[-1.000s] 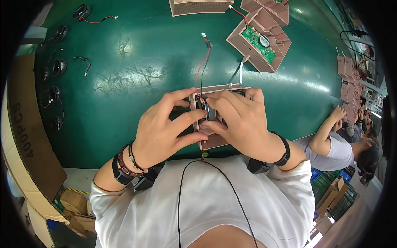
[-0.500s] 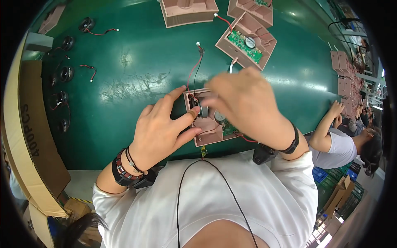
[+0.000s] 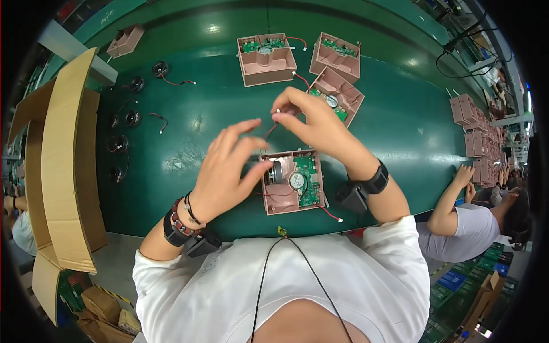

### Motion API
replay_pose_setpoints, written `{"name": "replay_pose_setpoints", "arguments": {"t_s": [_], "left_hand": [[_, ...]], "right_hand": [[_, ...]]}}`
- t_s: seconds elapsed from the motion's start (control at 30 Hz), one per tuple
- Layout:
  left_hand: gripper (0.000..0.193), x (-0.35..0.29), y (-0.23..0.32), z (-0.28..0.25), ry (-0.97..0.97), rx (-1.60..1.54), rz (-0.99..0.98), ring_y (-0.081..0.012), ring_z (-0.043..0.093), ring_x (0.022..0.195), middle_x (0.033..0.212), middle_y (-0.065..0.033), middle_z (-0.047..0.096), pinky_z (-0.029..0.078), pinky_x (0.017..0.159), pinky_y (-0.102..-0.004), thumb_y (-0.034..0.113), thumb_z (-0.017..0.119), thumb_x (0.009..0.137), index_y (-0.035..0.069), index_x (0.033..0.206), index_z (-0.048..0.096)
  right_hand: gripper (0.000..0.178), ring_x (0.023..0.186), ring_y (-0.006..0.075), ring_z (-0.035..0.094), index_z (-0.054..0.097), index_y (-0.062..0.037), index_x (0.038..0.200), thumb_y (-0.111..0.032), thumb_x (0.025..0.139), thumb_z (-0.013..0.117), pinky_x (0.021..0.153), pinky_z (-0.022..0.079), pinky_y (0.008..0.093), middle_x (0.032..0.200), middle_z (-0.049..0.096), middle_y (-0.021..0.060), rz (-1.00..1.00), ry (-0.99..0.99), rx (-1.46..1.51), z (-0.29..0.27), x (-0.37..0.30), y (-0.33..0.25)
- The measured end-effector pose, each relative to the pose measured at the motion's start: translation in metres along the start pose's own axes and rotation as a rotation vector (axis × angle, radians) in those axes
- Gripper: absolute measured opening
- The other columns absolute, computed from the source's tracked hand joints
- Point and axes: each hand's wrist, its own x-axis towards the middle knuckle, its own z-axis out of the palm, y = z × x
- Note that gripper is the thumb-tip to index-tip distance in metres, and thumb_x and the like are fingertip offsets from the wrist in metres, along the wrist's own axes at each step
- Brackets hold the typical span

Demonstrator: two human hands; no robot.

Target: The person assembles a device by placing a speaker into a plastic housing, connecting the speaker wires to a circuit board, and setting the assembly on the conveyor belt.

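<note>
Workbench: green and shiny, with a cardboard box at its left and a co-worker at the right.
Pink housing: lies open on the bench before the person; a green circuit board is in its right part, a round speaker stands near its left wall.
Right hand: closed on the white plug of a red-and-black cable — thumb and index finger pinch it beyond the housing.
Left hand: open, fingers blurred, thumb beside the speaker — whether touching, I cannot tell.
Loose speakers: several, toward the left.
</note>
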Motion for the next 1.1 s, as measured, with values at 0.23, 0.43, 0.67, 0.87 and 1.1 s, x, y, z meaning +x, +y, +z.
{"name": "replay_pose_setpoints", "arguments": {"t_s": [0.23, 0.43, 0.67, 0.87, 1.1], "left_hand": [[0.019, 0.038, 0.007, 0.015, -0.097, -0.677, -0.419, -0.0264, 0.062, 0.089, 0.088, -0.0074, 0.067, 0.043, 0.084, -0.0380, 0.021, 0.068, 0.084, 0.007, 0.095, 0.061], [0.013, 0.045, 0.005, 0.029, 0.010, -0.167, -0.085, -0.0222, 0.061, 0.078, 0.076, -0.0019, 0.066, 0.041, 0.079, -0.0363, 0.019, 0.068, 0.084, 0.008, 0.089, 0.063], [0.010, 0.047, 0.010, 0.026, 0.026, -0.014, -0.073, -0.0191, 0.060, 0.075, 0.074, -0.0012, 0.065, 0.040, 0.079, -0.0356, 0.018, 0.068, 0.083, 0.009, 0.083, 0.065], [0.010, 0.043, 0.012, 0.027, 0.019, -0.019, -0.078, -0.0195, 0.059, 0.073, 0.072, -0.0007, 0.065, 0.039, 0.079, -0.0354, 0.019, 0.069, 0.082, 0.009, 0.080, 0.066], [0.008, 0.038, 0.015, 0.025, -0.028, -0.108, -0.076, -0.0205, 0.057, 0.074, 0.076, -0.0024, 0.064, 0.039, 0.081, -0.0330, 0.014, 0.071, 0.080, 0.007, 0.082, 0.067]], "right_hand": [[0.016, 0.077, 0.0135, 0.061, 0.057, 0.0005, 0.105, -0.006, 0.091, 0.058, 0.066, 0.050, 0.0267, 0.094, 0.060, 0.0065, 0.193, 0.094, 0.300, -0.005, -0.035, -0.021], [0.017, 0.076, 0.0147, 0.061, 0.059, -0.0014, 0.104, -0.001, 0.087, 0.058, 0.065, 0.049, 0.0280, 0.093, 0.061, 0.0066, 0.166, 0.196, 0.172, -0.008, -0.052, -0.004], [0.021, 0.076, 0.0199, 0.058, 0.063, -0.0054, 0.093, -0.001, 0.074, 0.067, 0.066, 0.042, 0.0326, 0.086, 0.059, 0.0037, -0.273, 0.256, -0.504, -0.013, -0.054, 0.000], [0.017, 0.078, 0.0206, 0.056, 0.062, -0.0082, 0.084, -0.002, 0.070, 0.068, 0.068, 0.039, 0.0337, 0.083, 0.056, 0.0027, -0.285, 0.188, -0.616, -0.013, -0.057, -0.001], [0.016, 0.072, 0.0207, 0.056, 0.061, -0.0082, 0.084, -0.003, 0.071, 0.069, 0.069, 0.039, 0.0330, 0.077, 0.056, 0.0029, -0.200, 0.118, -0.485, -0.005, -0.059, -0.005]]}}
